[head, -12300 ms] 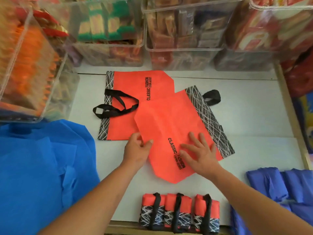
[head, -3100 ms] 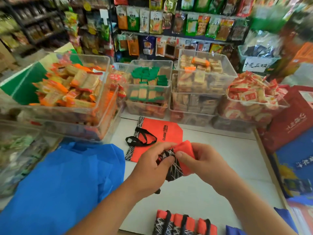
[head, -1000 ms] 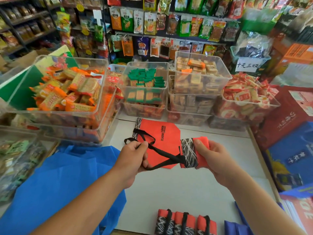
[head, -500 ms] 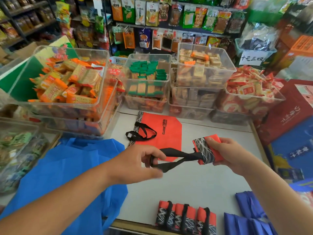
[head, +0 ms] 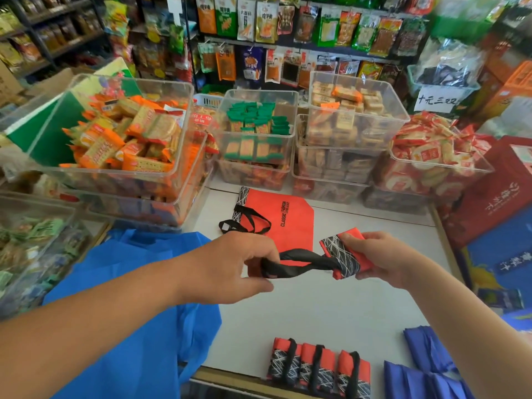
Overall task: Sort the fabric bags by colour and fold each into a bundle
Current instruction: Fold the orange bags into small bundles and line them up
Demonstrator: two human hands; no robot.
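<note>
- Head view: your right hand [head: 380, 257] curls round the folded red bundle [head: 342, 256], held above the white tabletop [head: 331, 306].
- Your left hand [head: 230, 263] pinches the bundle's black handles [head: 299, 261], which run twisted between both hands.
- Behind them, another red bag [head: 288, 223] lies flat on the tabletop.
- Three tied red bundles [head: 316, 367] sit side by side at the near edge, with loose blue fabric [head: 129, 283] on your left and blue bags [head: 426, 370] on your right.

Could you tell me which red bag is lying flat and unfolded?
The red bag at the table's far side, handles loose; the held bag and three front bundles are folded.
</note>
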